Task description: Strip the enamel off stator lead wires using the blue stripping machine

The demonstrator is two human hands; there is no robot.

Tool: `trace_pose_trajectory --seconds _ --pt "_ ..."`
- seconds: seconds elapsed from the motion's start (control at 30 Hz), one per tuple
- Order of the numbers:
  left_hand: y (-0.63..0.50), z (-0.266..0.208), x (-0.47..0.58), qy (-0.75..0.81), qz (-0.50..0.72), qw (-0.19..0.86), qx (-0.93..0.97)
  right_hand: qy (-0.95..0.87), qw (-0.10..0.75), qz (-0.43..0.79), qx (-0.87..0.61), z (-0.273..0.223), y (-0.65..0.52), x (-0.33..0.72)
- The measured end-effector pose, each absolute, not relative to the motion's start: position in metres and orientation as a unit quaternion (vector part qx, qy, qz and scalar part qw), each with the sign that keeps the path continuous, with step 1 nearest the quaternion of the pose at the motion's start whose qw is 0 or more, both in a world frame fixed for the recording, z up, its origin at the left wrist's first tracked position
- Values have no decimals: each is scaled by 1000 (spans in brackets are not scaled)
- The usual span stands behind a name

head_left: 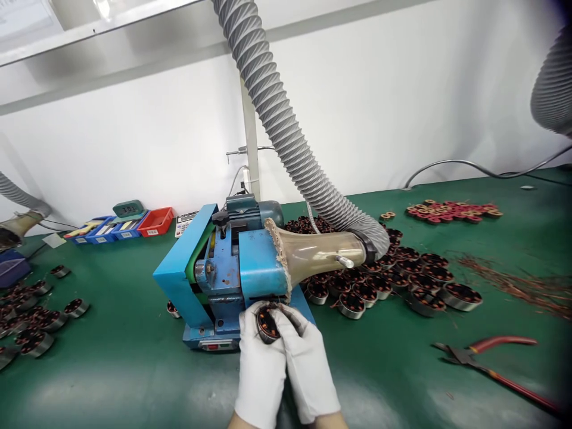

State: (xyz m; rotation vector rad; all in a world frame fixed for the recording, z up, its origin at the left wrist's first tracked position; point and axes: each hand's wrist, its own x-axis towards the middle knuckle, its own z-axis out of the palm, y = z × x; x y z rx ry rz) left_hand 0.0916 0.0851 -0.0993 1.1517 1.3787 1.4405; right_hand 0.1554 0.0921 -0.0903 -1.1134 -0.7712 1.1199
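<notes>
Both my hands wear white gloves and meet in front of a blue belt machine (263,259). My left hand (258,363) is closed round the left side of a motor stator (268,325), a round metal ring with dark windings and copper showing. From the right, my right hand (306,357) grips the same stator, its fingers at the upper right edge. The stator is tilted, its wound face toward me, close under the machine's blue housing. Its far side is hidden by the gloves and housing.
A translucent funnel (324,253) joins the machine to a grey hose (286,113). Many stators (353,301) crowd behind and right; more stators (38,342) lie left. Red-handled cutters (465,356), wire scraps (513,280), red rings (451,210) and a red bin (155,221) are on the green table.
</notes>
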Motion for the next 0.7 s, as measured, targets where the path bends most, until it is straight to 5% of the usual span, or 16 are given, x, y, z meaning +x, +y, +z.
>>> trace_pose_trajectory --seconds 0.5,0.7 --pt "45 -120 78 516 584 395 487 -355 632 527 -443 -97 57 164" --pt "27 -114 67 522 557 209 611 -246 602 650 -394 -74 52 170"
